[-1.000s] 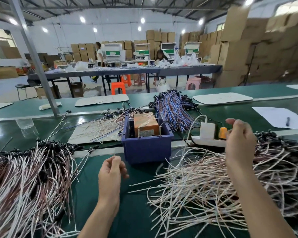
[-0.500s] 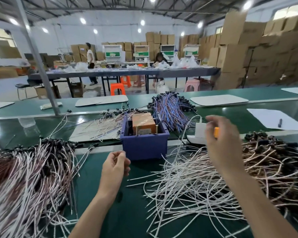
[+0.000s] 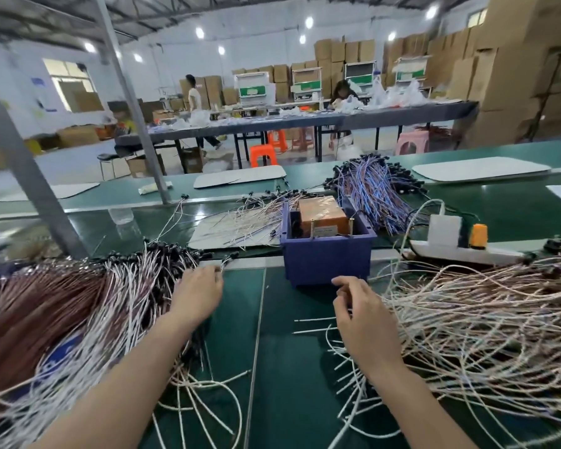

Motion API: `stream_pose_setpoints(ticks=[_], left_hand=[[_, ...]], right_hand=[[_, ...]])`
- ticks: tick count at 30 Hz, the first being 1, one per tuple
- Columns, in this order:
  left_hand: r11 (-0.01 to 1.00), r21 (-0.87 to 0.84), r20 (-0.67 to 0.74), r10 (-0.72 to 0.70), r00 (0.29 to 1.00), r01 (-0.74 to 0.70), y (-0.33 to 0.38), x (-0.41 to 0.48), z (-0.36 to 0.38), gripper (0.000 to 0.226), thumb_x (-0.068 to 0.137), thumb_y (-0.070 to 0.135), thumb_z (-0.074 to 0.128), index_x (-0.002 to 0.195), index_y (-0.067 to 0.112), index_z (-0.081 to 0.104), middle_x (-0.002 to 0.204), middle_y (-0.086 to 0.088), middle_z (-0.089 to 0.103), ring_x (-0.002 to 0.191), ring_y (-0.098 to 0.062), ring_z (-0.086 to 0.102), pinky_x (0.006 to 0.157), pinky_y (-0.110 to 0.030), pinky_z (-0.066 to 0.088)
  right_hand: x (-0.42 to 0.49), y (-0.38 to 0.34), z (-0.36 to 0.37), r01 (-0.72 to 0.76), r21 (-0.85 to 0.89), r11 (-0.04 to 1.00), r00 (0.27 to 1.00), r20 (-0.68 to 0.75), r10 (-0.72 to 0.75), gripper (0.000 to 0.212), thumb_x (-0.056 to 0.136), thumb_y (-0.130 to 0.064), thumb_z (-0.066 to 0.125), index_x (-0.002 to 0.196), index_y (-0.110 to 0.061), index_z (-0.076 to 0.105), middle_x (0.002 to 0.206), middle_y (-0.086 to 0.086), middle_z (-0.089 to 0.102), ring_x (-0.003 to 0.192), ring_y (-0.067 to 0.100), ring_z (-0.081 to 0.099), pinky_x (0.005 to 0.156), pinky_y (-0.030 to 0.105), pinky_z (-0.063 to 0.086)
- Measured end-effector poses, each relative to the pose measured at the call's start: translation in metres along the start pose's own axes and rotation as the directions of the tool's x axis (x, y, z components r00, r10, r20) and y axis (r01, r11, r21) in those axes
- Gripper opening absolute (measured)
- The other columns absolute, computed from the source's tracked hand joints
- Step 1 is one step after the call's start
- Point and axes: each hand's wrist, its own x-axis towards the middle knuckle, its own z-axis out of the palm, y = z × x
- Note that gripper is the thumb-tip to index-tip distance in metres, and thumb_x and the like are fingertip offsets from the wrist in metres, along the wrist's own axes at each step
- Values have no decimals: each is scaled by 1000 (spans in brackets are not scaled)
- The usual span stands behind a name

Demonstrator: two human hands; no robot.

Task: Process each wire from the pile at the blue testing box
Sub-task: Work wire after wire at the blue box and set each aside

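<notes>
The green work table ran across the whole view, and the blue testing box stood on it near the middle. Left of the box lay the biggest heap, a pile of brown and white wires, with black-capped ends pointing toward the box. Right of the box sprawled a looser pile of pale wires, its cut ends reaching in front of the box. Behind the box to the right stood a bundle of blue and purple wires. Behind it to the left, thin wires were strewn over a cardboard sheet. A grey post rose farther back on the left.

Just right of the box lay a white power strip carrying a white plug and an orange part.

The left hand rested at the near edge of the left pile, left of the box, fingers curled onto the capped ends; whether it pinched one wire could not be told. The right hand hovered just in front of the box, thumb and forefinger close together, and any wire between them was too thin to make out.

Inside the box sat an orange block, with two brass pins upright before it.
</notes>
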Motion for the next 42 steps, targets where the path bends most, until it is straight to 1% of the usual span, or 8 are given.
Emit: stream_pose_setpoints(ticks=[11,17,20,23,27,30,35,42], left_hand=[[976,16,-18,-218,976,218,11,28,4,29,103,25,43,111,9,66,118,-14,66,116,-35,55,100,-44,40],[768,-577,-386,41,922,-276,64,-43,-33,2,102,21,56,101,22,58,85,12,65,80,-6,65,69,-21,53],[728,-488,-423,285,860,-481,97,-96,-24,2,100,29,57,98,30,56,82,12,66,70,-8,64,65,-33,53],[709,-265,-347,562,751,-653,122,-122,-2,14,101,34,50,100,26,61,87,9,68,68,-15,64,62,-35,53],[714,-227,-240,618,749,-662,106,-117,8,25,105,40,48,110,25,68,101,10,72,81,-17,68,73,-35,54],[715,-161,-276,630,726,-681,91,-105,-1,16,100,34,59,101,25,73,88,11,68,76,-13,64,71,-33,53],[700,66,-428,664,614,-711,107,-94,-15,23,103,37,49,102,29,70,86,12,62,77,-13,57,82,-30,44],[757,103,-543,586,601,-645,127,-91,-11,22,98,32,63,119,24,66,114,6,65,119,-18,56,113,-46,33]], right_hand=[[-1,3,-1,-8,5,1000,1000,7,8,22,98,-18,54,117,-26,62,101,-14,61,78,6,60,67,23,47],[0,-5,-10,-50,347,936,999,24,44,26,99,-41,50,124,-40,57,110,-24,66,104,-1,63,88,28,54],[7,-22,-17,-189,822,537,981,176,77,48,95,-55,53,138,-35,51,123,-13,69,117,5,64,96,23,51],[12,-27,-31,-313,950,18,936,305,178,42,94,-54,54,115,-21,68,78,0,67,71,16,67,73,28,56],[16,-6,-52,-321,938,-133,874,348,338,34,96,-42,53,75,-19,65,50,-6,27,37,7,20,37,22,24],[17,3,-59,-366,930,-17,862,346,371,31,94,-39,53,82,-14,66,53,-1,34,35,7,20,32,22,20],[2,-13,-39,-283,711,644,955,269,122,25,99,-49,46,111,-46,68,76,-10,72,41,4,32,38,15,29],[3,-17,-40,-205,713,671,973,222,61,21,87,-49,59,99,-51,74,58,0,59,46,4,39,43,14,31]])
